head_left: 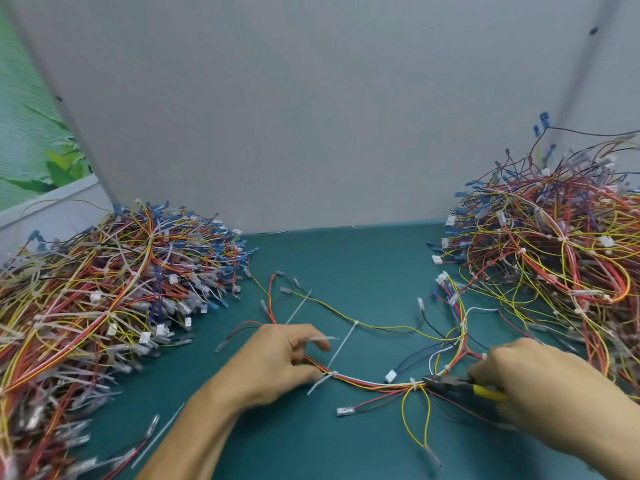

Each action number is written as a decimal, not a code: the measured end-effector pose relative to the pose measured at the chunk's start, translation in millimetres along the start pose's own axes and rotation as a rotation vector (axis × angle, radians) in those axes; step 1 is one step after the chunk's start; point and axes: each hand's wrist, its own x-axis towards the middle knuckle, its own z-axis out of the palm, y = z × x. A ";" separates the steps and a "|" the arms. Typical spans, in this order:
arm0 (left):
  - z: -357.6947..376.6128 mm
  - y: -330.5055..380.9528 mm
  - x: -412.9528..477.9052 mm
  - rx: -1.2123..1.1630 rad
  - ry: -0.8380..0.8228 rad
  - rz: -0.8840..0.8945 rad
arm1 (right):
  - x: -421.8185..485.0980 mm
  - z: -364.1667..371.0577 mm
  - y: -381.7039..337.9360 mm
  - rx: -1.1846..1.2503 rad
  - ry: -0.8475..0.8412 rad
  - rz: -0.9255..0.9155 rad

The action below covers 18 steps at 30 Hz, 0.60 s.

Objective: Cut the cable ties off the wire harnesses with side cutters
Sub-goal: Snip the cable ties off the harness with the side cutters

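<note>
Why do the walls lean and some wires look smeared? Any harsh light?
Head view: the wide lens splays the edges of the wall panel; the left pile smears toward the lower corner; the right hand on the side cutters is slightly blurred, the centre harness sharper; light is soft and even, faint shadows on the green mat, no glare.

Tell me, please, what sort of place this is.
Most likely a factory or workshop bench for wire-harness work: large heaps of harnesses lie left and right on a green mat, a grey partition stands behind, and the right hand holds side cutters at one harness.
</note>
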 end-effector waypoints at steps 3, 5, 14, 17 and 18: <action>11.5 1.0 5.5 0.130 -0.027 0.088 | -2.5 -1.5 -3.2 0.024 0.089 -0.011; 11.8 0.9 8.5 0.224 -0.011 0.154 | -2.9 -3.1 -5.3 0.020 0.172 0.006; 15.7 13.2 4.9 0.039 -0.151 0.014 | 9.0 -14.7 -46.9 -0.018 0.224 -0.168; 13.1 15.1 6.6 0.015 -0.189 -0.028 | 13.5 -10.4 -61.1 -0.001 0.186 -0.224; 12.6 15.4 6.8 0.005 -0.188 -0.032 | 14.6 -8.1 -64.6 0.011 0.181 -0.233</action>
